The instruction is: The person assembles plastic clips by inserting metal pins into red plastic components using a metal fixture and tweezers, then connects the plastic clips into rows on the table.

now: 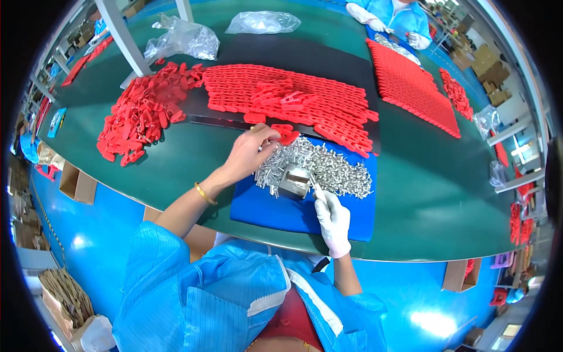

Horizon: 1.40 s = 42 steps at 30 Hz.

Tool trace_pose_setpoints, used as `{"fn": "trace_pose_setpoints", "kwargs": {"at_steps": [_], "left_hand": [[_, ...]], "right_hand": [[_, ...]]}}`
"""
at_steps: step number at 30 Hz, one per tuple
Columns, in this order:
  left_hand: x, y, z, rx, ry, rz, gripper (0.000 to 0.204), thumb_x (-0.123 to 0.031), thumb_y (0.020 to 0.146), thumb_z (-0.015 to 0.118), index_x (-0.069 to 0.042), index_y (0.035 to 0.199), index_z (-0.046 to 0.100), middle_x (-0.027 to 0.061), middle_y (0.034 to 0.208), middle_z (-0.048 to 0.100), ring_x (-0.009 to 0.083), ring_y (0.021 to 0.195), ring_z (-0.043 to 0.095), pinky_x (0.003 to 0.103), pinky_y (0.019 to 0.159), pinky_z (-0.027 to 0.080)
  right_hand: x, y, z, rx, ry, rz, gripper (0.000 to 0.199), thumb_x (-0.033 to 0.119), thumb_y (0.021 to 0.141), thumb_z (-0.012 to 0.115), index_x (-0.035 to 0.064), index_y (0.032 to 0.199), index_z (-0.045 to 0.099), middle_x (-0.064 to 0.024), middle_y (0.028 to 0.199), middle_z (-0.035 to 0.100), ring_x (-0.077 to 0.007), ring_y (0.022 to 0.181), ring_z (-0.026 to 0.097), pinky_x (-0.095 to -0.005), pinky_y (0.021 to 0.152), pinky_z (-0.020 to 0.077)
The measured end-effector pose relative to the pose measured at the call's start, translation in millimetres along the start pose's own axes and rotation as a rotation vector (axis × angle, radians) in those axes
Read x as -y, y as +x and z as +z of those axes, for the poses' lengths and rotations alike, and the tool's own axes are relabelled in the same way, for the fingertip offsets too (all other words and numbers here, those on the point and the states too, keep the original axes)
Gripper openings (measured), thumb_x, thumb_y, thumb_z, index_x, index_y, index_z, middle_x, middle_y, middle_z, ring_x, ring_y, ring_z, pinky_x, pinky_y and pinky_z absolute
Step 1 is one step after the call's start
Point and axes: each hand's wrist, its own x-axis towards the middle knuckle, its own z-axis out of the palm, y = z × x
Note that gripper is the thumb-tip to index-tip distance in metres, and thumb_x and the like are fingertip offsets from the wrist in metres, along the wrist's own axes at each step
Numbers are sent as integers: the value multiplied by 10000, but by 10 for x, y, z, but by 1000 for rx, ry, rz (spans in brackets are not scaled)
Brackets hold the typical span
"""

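My left hand is bare, with a gold bangle at the wrist. Its curled fingers pinch at a small red plastic piece by the near edge of a mat of red pieces. My right hand, in a white glove, is closed around a slim tool with a pale handle and a metal tip, possibly tweezers. That tip is close to a small steel block with a slot on top. Silvery metal pins are heaped around the block on a blue pad.
Loose red pieces form a pile at the left. Clear plastic bags lie at the back. Across the green table, a person in blue works behind another red mat. A grey post stands at the back left.
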Motion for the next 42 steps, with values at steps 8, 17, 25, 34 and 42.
{"fn": "trace_pose_setpoints", "kwargs": {"at_steps": [8, 17, 25, 34, 42], "left_hand": [[195, 218, 52, 26, 525, 135, 298, -37, 724, 670, -56, 1011, 590, 80, 923, 617, 284, 796, 594, 346, 728, 472], [142, 114, -72, 75, 336, -9, 233, -46, 738, 689, -48, 950, 592, 76, 874, 601, 235, 724, 582, 305, 693, 463], [-165, -57, -19, 148, -536, -283, 127, -28, 777, 693, -30, 869, 605, 59, 848, 578, 124, 708, 520, 247, 650, 437], [-389, 11, 317, 253, -203, 278, 124, -58, 759, 704, -44, 841, 612, 38, 861, 569, 183, 698, 533, 278, 662, 447], [-322, 59, 381, 312, 144, 597, 148, -90, 744, 717, -73, 860, 627, 34, 973, 558, 229, 857, 553, 339, 770, 451]], "right_hand": [[11, -6, -21, 10, -28, -17, 343, 343, 887, 601, 65, 1087, 625, -71, 723, 659, -218, 550, 575, -299, 536, 430], [28, -22, -22, 9, -31, -19, 349, 342, 886, 600, 59, 1090, 623, -83, 750, 672, -223, 563, 592, -302, 542, 437], [19, -5, -8, -11, 23, 3, 316, 291, 889, 600, 51, 1092, 623, -69, 770, 669, -195, 574, 569, -286, 559, 432], [106, -2, -7, -135, 327, 109, 215, 156, 942, 507, 22, 1066, 620, 17, 717, 525, -61, 568, 382, -198, 515, 310], [72, -32, -34, -183, 437, 168, 201, 163, 952, 494, 33, 1046, 615, 27, 690, 481, -46, 576, 367, -188, 516, 291]]}}
